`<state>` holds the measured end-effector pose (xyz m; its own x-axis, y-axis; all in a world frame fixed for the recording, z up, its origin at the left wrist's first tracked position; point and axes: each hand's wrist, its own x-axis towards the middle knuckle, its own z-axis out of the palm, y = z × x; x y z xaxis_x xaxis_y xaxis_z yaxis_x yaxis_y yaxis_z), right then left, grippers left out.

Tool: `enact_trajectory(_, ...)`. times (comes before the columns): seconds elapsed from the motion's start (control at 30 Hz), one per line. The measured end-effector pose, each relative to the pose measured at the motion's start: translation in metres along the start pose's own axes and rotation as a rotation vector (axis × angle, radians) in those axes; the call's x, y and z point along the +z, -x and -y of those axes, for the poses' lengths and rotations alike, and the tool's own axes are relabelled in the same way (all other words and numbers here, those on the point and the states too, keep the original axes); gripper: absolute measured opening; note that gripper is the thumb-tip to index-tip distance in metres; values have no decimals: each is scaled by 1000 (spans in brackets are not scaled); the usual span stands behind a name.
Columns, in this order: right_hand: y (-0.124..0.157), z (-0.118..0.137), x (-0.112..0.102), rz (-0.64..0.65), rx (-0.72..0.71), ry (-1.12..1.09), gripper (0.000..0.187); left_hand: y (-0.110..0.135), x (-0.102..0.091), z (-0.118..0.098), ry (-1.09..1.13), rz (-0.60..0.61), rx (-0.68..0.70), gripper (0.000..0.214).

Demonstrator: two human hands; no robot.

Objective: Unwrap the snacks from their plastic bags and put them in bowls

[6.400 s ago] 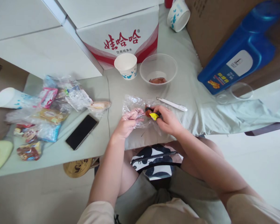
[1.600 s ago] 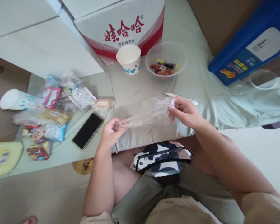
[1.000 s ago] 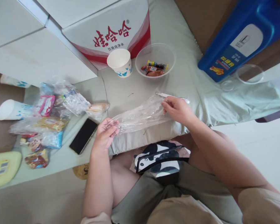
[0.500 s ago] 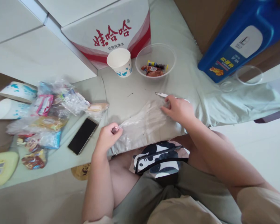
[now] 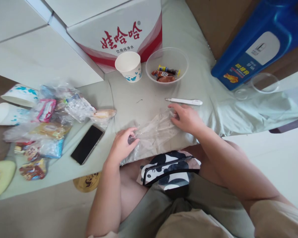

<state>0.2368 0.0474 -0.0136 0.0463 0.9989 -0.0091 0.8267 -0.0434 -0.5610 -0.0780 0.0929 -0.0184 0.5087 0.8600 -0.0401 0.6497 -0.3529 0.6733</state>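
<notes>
A crumpled clear plastic bag (image 5: 157, 130) lies spread on the cloth in front of me, with a hand at each end. My left hand (image 5: 122, 145) curls over its left end, thumb and forefinger bent around the film; a dark spot shows between them that I cannot make out. At the right end, my right hand (image 5: 187, 119) has its thumb and bent fingers on the bag's edge, the forefinger stretched forward. Just beyond that forefinger lies a white-handled craft knife (image 5: 185, 101), untouched. A short dark thread (image 5: 139, 100) rests on the cloth.
Behind stand a paper cup (image 5: 129, 67) and a plastic bowl (image 5: 167, 66) with several wrapped snacks, before a carton (image 5: 119, 33). A phone (image 5: 87, 144) and piled packets (image 5: 49, 122) lie left. At right are a blue bottle (image 5: 253, 53) and clear cup (image 5: 265, 82).
My left hand has shifted right and its thumb and forefinger have spread somewhat. My right hand has drawn slightly back from the craft knife, whose handle now shows fully. The bag is slacker.
</notes>
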Motion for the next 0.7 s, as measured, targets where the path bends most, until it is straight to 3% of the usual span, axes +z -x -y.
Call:
enact_trajectory(0.07, -2, 3, -5, 37, 54, -82, 43, -1, 0, -1, 13, 2, -20, 31)
enact_trajectory(0.17, -2, 6, -13, 25, 79, -193, 6, -3, -3, -7, -29, 24, -66, 20)
enact_trajectory(0.23, -1, 7, -16, 12, 88, -325, 23, -3, -5, -13, -23, 51, -102, 12)
enact_trajectory(0.3, -1, 8, -18, 53, 131, -563, 28, -2, -6, -19, 67, 66, -116, 6)
enact_trajectory(0.4, -2, 5, -23, 165, 253, -1024, 30, -1, -3, -27, 348, 71, -182, 7)
enact_trajectory(0.47, -5, 0, -27, 114, 306, -1284, 32, -2, 0, -30, 574, 58, -281, 16)
enact_trajectory(0.6, -9, -3, -23, -131, 268, -1489, 39, -12, 8, -32, 886, -136, -363, 36)
enact_trajectory(0.7, -4, 7, -6, -31, 252, -1468, 49, -23, 18, -35, 916, -338, -283, 43)
